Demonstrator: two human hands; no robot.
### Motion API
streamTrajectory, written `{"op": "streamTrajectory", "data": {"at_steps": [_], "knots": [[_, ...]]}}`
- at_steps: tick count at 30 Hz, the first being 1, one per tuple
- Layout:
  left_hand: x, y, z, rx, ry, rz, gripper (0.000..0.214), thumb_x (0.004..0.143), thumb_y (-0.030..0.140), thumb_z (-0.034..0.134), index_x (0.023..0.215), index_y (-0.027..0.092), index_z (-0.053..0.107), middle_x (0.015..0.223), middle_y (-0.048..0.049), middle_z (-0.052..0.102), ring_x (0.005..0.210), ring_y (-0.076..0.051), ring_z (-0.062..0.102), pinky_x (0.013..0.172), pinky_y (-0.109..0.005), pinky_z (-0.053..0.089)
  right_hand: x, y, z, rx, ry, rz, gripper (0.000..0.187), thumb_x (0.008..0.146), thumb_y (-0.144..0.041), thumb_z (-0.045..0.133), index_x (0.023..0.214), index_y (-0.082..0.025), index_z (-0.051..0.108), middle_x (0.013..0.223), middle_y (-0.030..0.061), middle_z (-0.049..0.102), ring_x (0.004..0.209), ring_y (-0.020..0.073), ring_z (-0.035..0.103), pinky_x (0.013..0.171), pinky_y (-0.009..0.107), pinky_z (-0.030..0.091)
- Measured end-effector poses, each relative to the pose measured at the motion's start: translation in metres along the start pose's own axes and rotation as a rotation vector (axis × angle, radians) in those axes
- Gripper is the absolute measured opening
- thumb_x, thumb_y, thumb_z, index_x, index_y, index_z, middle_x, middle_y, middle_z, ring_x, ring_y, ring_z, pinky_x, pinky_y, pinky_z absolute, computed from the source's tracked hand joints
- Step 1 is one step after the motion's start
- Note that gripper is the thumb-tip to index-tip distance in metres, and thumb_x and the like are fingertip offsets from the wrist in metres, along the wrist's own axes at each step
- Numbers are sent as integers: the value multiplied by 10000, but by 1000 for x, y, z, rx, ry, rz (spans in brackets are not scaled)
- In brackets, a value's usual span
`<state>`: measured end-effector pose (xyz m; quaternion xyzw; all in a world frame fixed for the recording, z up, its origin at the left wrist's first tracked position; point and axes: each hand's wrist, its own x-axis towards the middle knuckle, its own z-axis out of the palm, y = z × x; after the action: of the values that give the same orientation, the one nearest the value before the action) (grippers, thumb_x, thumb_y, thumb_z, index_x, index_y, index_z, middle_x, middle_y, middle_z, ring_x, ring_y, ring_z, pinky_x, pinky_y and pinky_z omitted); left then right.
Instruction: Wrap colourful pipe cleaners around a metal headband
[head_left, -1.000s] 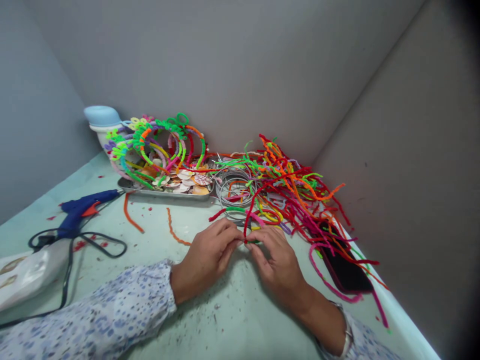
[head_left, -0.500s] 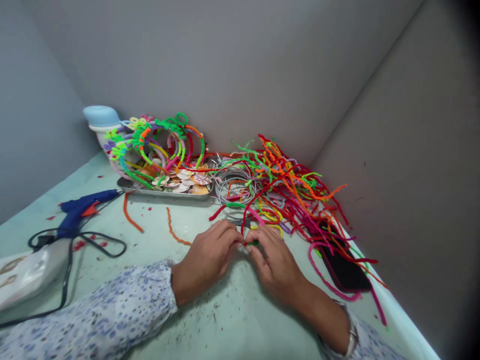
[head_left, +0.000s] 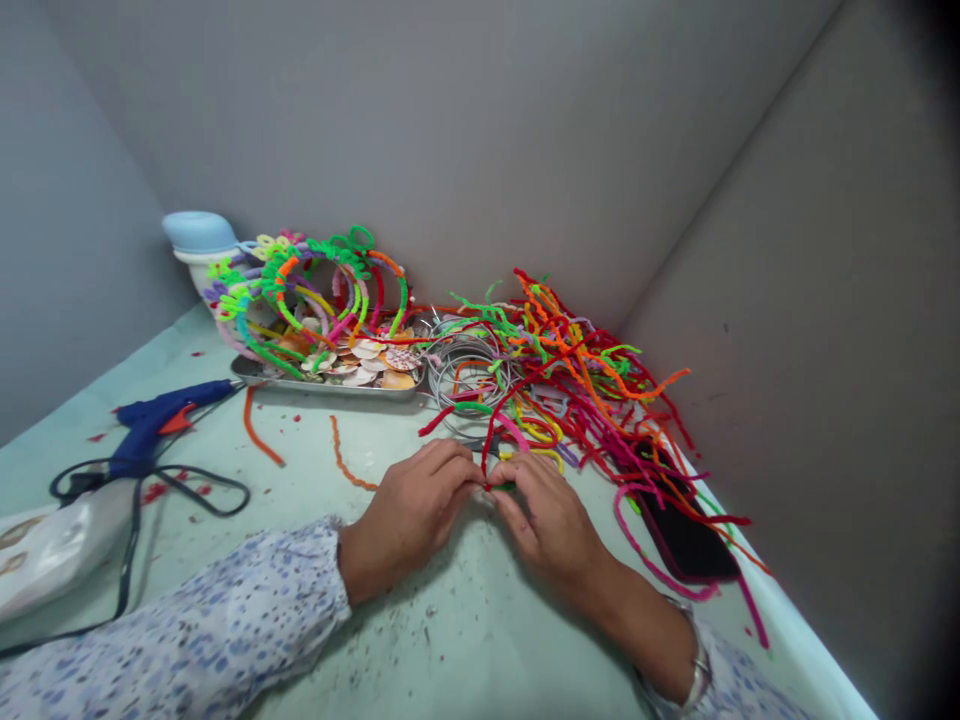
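Note:
My left hand (head_left: 409, 515) and my right hand (head_left: 547, 520) rest on the pale green table, fingertips meeting in a pinch. Between them they hold the end of a red pipe cleaner (head_left: 493, 430) that curves up toward the pile, together with a small green piece (head_left: 508, 487). Both hands' fingers are closed on it. Just beyond the hands lies a tangled heap of coloured pipe cleaners (head_left: 585, 385) and a coil of silver wire rings (head_left: 469, 375).
A metal tray (head_left: 330, 385) of shells stands at the back, with pipe-cleaner loops (head_left: 300, 290) above it beside a blue-lidded jar (head_left: 199, 235). A blue glue gun (head_left: 161, 420) with black cord lies left. A dark phone (head_left: 686, 535) lies right. Grey walls enclose the corner.
The hands stay pinched together at the same spot; fingers shift only slightly on the red pipe cleaner. The view drifted a little.

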<state>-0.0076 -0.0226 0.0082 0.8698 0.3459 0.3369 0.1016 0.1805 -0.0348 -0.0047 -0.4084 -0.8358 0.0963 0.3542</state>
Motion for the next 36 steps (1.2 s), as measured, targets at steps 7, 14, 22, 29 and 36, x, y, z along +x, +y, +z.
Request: {"op": "streamTrajectory", "data": {"at_steps": [7,14,22,29,36], "knots": [[-1,0,0,25,3,60,155,922,158,454,945,167,607,932,-69,641,870,-176,561,754,-310,473,-1,-3,0,0,2,-2,113,855,-111,449,914,-195,495,840,59,575,791,210,516,738,351,423],[0,-2,-1,33,11,99,142,905,133,494,955,165,623,943,-60,645,885,-180,526,782,-326,449,-2,-1,3,29,-7,5,105,854,-106,449,908,-191,480,846,60,560,810,211,505,767,367,416],[1,-4,-1,-3,63,72,135,892,125,514,956,175,622,932,-57,642,892,-180,527,790,-331,454,0,-2,1,18,82,-10,76,878,-151,492,926,-207,511,838,36,597,803,199,528,821,382,411],[-1,-4,1,8,68,73,130,885,124,525,956,164,626,922,-61,634,865,-173,531,763,-315,449,0,-2,4,-7,67,-59,114,868,-100,447,913,-190,501,828,52,574,811,210,502,795,384,408],[0,1,-2,15,108,69,181,856,130,570,1014,193,632,986,-63,638,925,-182,556,813,-321,463,-2,-1,7,-44,112,-105,129,873,-80,411,935,-177,469,845,67,547,828,220,487,799,401,403]]}}
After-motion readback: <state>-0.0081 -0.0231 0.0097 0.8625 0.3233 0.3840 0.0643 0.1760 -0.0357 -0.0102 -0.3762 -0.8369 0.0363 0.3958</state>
